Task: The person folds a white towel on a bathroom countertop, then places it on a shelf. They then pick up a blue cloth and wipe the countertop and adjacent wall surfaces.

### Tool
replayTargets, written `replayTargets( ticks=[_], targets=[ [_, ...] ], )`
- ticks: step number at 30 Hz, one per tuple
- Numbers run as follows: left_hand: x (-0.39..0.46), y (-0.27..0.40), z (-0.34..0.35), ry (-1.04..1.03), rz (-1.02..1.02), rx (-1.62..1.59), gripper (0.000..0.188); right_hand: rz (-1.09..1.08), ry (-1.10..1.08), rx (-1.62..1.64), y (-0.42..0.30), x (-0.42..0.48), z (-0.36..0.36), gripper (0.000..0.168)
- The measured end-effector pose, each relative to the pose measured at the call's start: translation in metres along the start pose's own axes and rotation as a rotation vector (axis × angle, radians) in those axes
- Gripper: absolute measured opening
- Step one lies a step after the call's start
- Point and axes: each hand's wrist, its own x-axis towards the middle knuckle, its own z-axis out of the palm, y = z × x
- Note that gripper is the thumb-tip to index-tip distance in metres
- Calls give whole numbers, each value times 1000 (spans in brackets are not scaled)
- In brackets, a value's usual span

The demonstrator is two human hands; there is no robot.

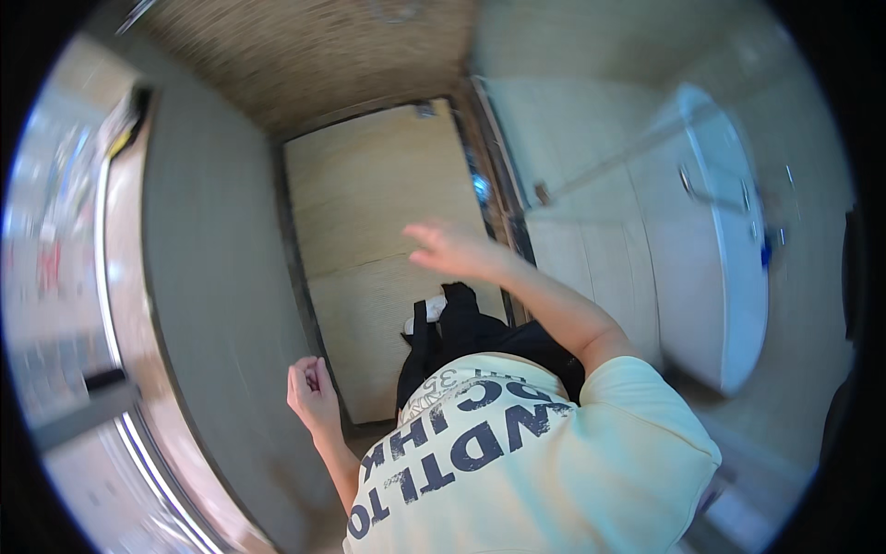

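My right hand (450, 249) reaches out over the beige tiled floor (374, 187), blurred, with its fingers apart and nothing seen in it. Lower on the left, my left hand (315, 395) is curled in, the fingertips near the thumb; I see no object in it. It is in front of the grey side wall (214, 228), apparently not touching it. Below are my black trousers (477, 332) and white shoes (435, 308). A pale printed T-shirt (554, 471) covers my body.
To the right, beyond a glass panel (588, 138) with a dark lower frame, stands a white bathtub (699, 291) with chrome fittings (685, 181). A window ledge (128, 277) runs along the left. Ahead rises a brown mosaic wall (346, 62), with a floor drain (424, 109) near its foot.
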Motion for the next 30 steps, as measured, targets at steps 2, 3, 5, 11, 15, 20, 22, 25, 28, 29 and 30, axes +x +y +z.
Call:
replayTargets(
  ticks=[2, 3, 5, 11, 15, 20, 22, 25, 28, 29, 30],
  targets=[
    [22, 3, 8, -135, 127, -6, 7, 292, 181, -121, 18, -54, -39, 36],
    [34, 5, 13, -214, 200, -21, 8, 420, 292, -161, 33, -88, -38, 37],
    [52, 26, 32, -298, 341, -35, 8, 646, 476, -182, 39, -154, -45, 38],
    [54, 103, 126, -622, 578, -175, 8, 1331, 638, -252, 33, -301, -85, 42],
    [31, 192, 186, -890, 828, -173, 10, 1674, 700, -325, 18, -402, -117, 46],
    [-4, 300, 268, -1046, 1058, -238, 17, 1895, 919, -490, 2, -527, -120, 48],
    [-23, 337, 302, -1095, 1115, -286, 21, 2029, 928, -445, -6, -564, -114, 49],
    [-54, 382, 346, -1152, 1215, -334, 22, 2158, 920, -344, -11, -604, -90, 50],
    [-76, 420, 380, -1185, 1312, -380, 22, 2223, 969, -201, -15, -623, -72, 51],
    [-83, 431, 389, -1194, 1348, -411, 23, 2243, 984, -175, -16, -627, -69, 51],
    [-89, 443, 395, -1215, 1367, -355, 23, 2258, 994, -149, -13, -632, -65, 51]
  ],
)
